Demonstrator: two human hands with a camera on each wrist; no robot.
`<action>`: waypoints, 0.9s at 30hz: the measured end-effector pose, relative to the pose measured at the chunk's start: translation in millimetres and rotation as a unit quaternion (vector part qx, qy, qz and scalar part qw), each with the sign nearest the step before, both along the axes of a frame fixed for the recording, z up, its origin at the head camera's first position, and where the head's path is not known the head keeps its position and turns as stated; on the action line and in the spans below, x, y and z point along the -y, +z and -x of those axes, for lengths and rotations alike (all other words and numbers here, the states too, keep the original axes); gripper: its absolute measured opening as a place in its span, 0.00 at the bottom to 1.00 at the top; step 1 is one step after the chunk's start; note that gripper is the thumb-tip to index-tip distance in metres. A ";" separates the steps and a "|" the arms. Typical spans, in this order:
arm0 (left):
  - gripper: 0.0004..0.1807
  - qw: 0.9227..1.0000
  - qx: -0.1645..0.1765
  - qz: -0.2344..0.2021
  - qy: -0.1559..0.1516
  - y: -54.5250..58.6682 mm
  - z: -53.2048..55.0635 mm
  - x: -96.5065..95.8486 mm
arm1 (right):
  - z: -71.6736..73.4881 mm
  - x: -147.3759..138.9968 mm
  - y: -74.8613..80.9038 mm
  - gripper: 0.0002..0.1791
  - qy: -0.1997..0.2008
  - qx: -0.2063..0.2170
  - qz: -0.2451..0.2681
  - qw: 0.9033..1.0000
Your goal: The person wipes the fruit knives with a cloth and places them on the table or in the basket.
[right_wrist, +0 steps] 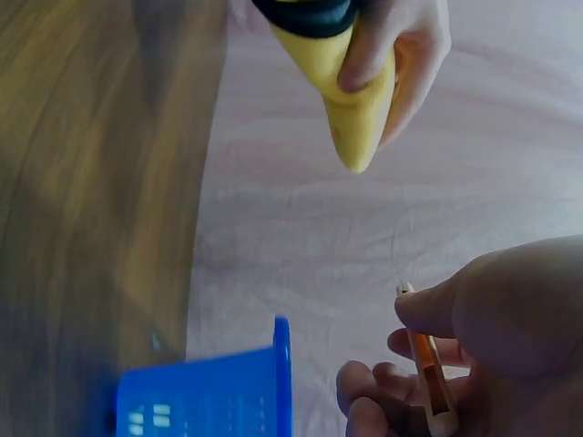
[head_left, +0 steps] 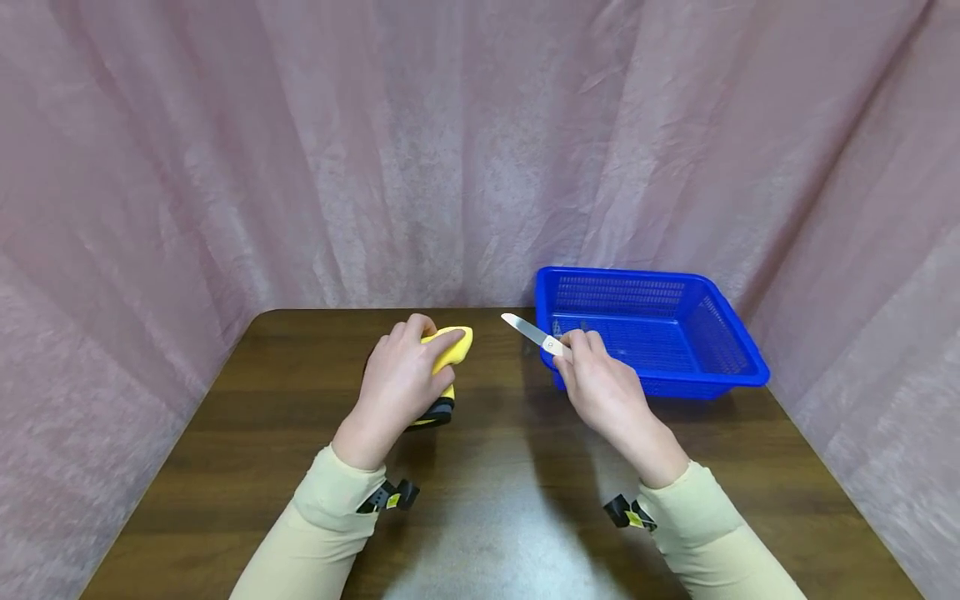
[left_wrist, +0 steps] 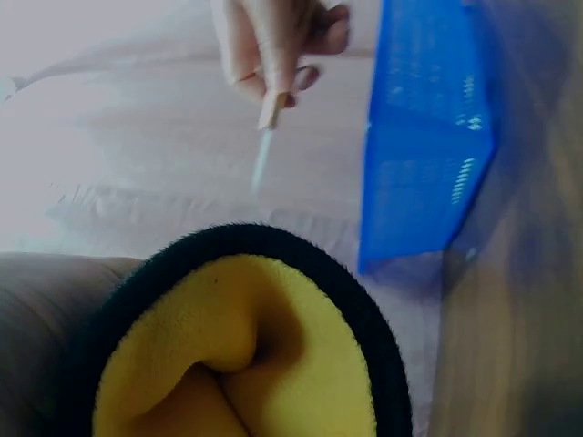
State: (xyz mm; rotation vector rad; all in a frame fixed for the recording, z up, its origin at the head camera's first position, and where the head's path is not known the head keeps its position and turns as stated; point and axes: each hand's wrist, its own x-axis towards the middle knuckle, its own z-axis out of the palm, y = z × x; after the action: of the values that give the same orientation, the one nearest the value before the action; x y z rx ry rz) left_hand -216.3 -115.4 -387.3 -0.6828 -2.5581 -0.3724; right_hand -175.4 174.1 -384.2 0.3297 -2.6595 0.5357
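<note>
My left hand [head_left: 405,367] grips a soft yellow fabric piece [head_left: 453,343] with a dark band round its open end. In the left wrist view, the black-edged opening of this yellow fabric piece [left_wrist: 310,309] faces the camera and shows its folded yellow lining. My right hand [head_left: 603,383] pinches a folding knife [head_left: 528,329] by its pale handle. Its blade is out and points to the far left, towards the yellow piece but apart from it. Seen from the right wrist, the knife's handle [right_wrist: 428,369] has an orange inside. The right hand overlaps the basket's near left corner in the head view.
A blue plastic basket [head_left: 738,333] with slotted walls stands at the back right of the brown wooden table [head_left: 247,450]. Pink curtains [head_left: 420,167] hang behind the table and along its sides. Each wrist wears a small black camera [head_left: 405,493].
</note>
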 end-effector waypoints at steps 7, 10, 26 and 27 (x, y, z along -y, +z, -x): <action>0.28 0.998 -0.024 0.045 -0.023 -9.0 3.3 -6.1 | 6.6 -23.4 2.1 0.10 -0.022 -0.011 0.001 1.000; 0.28 0.998 -0.020 0.054 -0.021 -14.6 5.4 -4.6 | 11.0 -32.6 4.0 0.10 -0.024 -0.016 0.001 1.000; 0.25 0.996 -0.001 0.078 -0.041 -40.4 27.4 9.8 | 56.5 -79.7 7.4 0.14 -0.086 0.104 -0.042 0.990; 0.25 0.996 0.002 0.077 -0.041 -41.6 27.9 10.4 | 60.3 -81.6 7.6 0.15 -0.086 0.112 -0.045 0.989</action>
State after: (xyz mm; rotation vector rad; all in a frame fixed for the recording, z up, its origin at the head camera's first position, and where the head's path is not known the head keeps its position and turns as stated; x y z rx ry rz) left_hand -244.2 -125.7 -428.8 -0.8443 -2.5877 -0.2044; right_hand -235.7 255.7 -376.6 0.0653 -2.8991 0.4217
